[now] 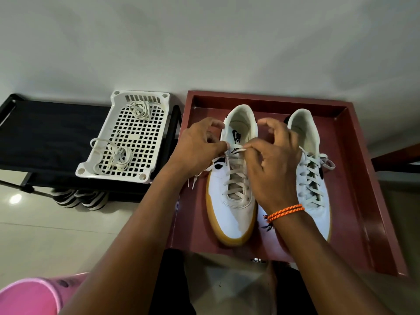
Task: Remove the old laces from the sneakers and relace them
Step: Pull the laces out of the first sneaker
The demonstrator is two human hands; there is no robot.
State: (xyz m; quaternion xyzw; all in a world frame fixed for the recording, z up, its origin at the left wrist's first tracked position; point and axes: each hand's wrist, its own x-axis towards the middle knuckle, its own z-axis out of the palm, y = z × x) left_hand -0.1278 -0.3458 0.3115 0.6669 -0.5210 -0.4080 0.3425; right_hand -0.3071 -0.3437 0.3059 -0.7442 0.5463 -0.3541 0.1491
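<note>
Now both your hands pinch lace: left hand (200, 144) and right hand (272, 160) fingers clamped on the lace (238, 151) atop the left sneaker (231, 212), beneath them in the red tray (354, 178).

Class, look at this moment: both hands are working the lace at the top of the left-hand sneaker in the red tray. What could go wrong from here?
1. The left hand and right hand pinch only a short stretch of lace; it may slip before a knot forms.
2. A loose lace end trails beside the sneaker and could snag.
3. The old laces in the white basket look similar, so mix-ups are possible.
</note>
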